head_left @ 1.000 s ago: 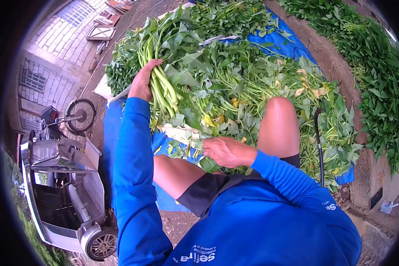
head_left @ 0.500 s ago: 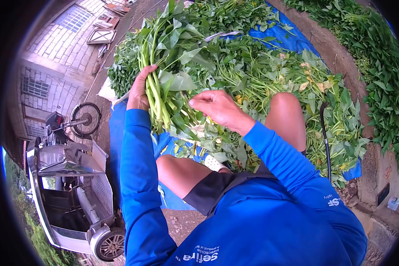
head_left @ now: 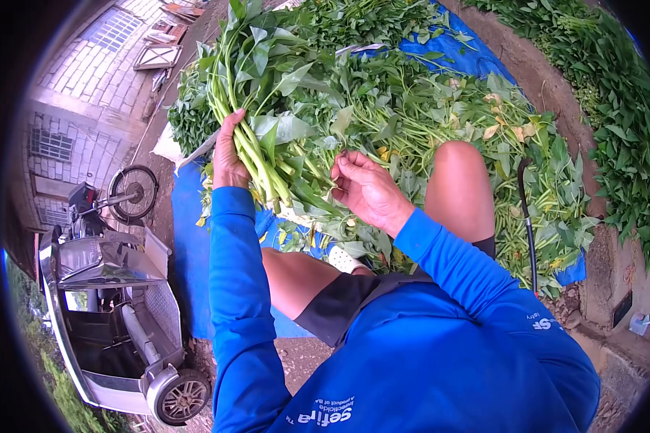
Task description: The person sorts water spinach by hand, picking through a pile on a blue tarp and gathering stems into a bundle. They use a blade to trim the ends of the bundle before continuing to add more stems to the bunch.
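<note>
My left hand [head_left: 228, 155] is wrapped round the stems of a bunch of water spinach [head_left: 256, 159], its leafy tops pointing up and away and the cut ends toward me. To the right of the bunch, my right hand [head_left: 370, 189] has its fingers curled in and thumb pressed to the index finger. Whatever sits in that pinch is too small to make out. Below and beyond both hands spreads a heap of loose water spinach [head_left: 404, 108], with some yellowed leaves among the stems.
A blue tarp [head_left: 195, 267] lies under the greens. A dark hooked rod [head_left: 525, 209] rests on the heap to the right. More leafy greens [head_left: 621, 137] line the far right. On the left stand a motorbike with a metal sidecar [head_left: 115, 289] and a block wall [head_left: 87, 79].
My left hand and the bunch have shifted slightly left, the stem ends swinging right. My right hand has turned, its fingers curling inward, and moved a little lower.
</note>
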Demonstrator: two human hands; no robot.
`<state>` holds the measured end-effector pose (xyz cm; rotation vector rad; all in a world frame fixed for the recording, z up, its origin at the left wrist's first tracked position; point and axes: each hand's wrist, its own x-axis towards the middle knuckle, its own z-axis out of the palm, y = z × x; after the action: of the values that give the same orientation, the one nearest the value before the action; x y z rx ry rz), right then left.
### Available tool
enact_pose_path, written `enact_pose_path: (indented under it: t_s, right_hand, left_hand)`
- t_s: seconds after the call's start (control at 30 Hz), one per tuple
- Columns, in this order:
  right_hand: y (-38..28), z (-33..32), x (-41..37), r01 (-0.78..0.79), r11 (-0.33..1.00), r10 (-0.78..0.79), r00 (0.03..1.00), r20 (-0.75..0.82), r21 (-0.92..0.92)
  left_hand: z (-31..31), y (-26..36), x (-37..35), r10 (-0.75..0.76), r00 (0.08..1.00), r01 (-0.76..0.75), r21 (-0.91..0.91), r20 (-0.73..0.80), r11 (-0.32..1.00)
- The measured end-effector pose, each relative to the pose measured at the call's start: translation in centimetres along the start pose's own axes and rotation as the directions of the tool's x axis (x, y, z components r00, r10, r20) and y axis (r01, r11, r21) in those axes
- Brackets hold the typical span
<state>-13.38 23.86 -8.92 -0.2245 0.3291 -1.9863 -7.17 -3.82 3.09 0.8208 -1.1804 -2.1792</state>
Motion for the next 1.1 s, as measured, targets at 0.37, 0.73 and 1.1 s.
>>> enact_pose_path:
  t_s: [0.37, 0.73, 1.1]
  right_hand:
    - [-11.5, -1.7, -12.1, -0.239, 0.568, 0.046, 0.965, -0.26, -0.787]
    - [-16.4, -6.4, -17.0, -0.225, 0.482, -0.282, 0.875, -0.393, -0.847]
    - [-18.2, 0.2, -17.0, -0.185, 0.34, -0.168, 0.953, -0.253, -0.922]
  left_hand:
    - [-3.4, 8.0, -1.3, 0.05, 0.999, -0.051, 0.69, 0.021, 0.722]
    - [14.2, 7.8, -2.5, -0.207, 0.861, -0.507, 0.767, 0.464, -0.393]
    - [25.3, -2.8, -2.8, -0.303, 0.518, -0.8, 0.328, 0.8, -0.502]
